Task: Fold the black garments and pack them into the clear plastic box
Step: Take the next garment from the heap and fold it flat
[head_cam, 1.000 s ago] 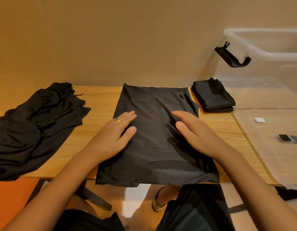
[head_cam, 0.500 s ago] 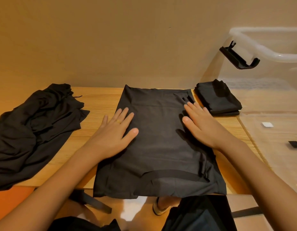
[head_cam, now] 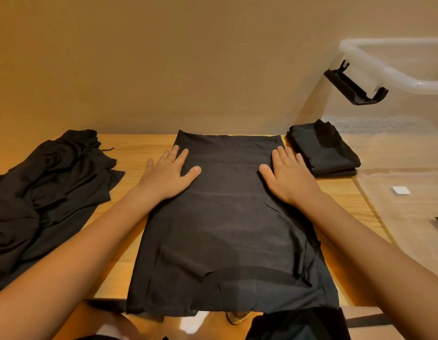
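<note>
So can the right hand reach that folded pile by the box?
Probably yes. The right hand lies flat on the spread-out garment, right beside the folded pile, with nothing between them.

Wooden table [head_cam: 139, 153]: flat garment [head_cam: 225, 217], folded stack [head_cam: 323, 150], crumpled pile [head_cam: 48, 187]

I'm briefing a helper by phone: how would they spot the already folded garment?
Find the light wooden table. At its far right corner, by the clear plastic box, lies the folded black garment. Unlike the flat central garment and the crumpled heap on the left, it is a compact stack.
</note>
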A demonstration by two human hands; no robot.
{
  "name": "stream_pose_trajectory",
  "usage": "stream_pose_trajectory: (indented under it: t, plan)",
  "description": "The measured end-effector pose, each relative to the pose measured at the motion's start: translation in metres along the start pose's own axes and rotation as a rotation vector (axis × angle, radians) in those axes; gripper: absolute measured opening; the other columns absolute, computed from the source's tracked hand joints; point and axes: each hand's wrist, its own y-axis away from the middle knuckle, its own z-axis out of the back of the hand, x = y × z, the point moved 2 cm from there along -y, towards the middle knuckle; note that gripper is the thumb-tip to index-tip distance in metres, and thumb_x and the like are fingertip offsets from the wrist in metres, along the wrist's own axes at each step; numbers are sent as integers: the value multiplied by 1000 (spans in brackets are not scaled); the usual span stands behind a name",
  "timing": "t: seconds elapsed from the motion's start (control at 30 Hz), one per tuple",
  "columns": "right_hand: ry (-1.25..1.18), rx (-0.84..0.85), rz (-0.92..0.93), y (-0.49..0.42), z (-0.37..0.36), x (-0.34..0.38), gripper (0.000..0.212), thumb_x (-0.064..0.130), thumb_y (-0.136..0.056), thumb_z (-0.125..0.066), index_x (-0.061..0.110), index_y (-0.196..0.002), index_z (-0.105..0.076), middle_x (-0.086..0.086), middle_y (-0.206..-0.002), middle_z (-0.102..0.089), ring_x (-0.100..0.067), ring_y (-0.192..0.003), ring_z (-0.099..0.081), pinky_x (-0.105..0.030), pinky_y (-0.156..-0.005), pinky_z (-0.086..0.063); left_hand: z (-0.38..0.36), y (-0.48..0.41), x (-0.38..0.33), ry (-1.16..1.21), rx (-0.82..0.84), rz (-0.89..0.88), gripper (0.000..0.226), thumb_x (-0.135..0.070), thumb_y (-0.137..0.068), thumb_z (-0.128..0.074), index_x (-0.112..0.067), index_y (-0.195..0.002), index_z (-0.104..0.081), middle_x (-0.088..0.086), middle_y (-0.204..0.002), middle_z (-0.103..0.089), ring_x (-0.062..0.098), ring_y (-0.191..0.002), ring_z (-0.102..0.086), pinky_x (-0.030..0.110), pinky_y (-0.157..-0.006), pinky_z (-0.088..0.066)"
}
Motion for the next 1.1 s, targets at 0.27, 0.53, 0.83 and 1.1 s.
stream_pose_trajectory:
  t: [0.27, 0.53, 0.83, 1.1]
  plan:
    - [-33, 63, 145, -55, -3, 42, 69, 53, -107, -21, 14, -162, -11, -7, -170, -2, -25, -157, 3, -49, -125, 0, 10, -41, -43, 89, -144, -152, 66, -55, -105, -22, -22, -161, -18, 0, -170, -5, 17, -156, 0, 54, -123, -2]
    - [7, 127, 145, -77, -5, 27, 75, 69, -100, -19, 30, -163, -9, -1, -171, 0, -22, -157, 3, -51, -125, 1, 3, -71, -27, 25, -39, -84, 73, -76, -95, -19, -42, -159, -13, -5, -169, -4, 23, -156, 2, 54, -123, 0]
    - [78, -158, 311, -56, 7, 8, 68, 56, -103, -20, 17, -158, -30, -9, -166, -25, -25, -156, -10, -48, -125, -2, 4, -62, 9, 92, -90, -24, 72, -74, -97, -19, -39, -160, -11, 2, -170, -2, 24, -156, -1, 55, -124, -4]
    - [-114, 43, 689, 56, 22, 35, 49, 47, -106, -38, 27, -151, -46, 7, -163, -32, -8, -155, -13, -39, -127, -7, 13, 33, 1, 363, -266, -499, 50, -43, -104, -36, -30, -151, -44, -9, -164, -28, 7, -154, -10, 56, -123, 1]
